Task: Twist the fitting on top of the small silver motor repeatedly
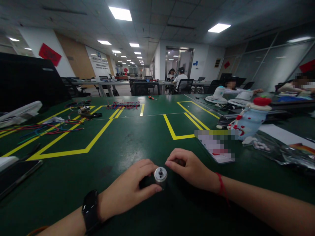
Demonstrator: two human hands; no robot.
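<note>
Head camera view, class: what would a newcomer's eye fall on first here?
At bottom centre, the left hand holds a small silver motor, with the right hand curled just beside it. Bright yellow tape lines cross the green table, and a blue snowman-shaped fan stands at right.

The little motor (160,175) is looking like shiny, smooth metal, the green table mat (137,137) is looking soft and dull, the watch (90,207) is showing black matt plastic, and the wrist string (220,186) is looking like red thread.
</note>
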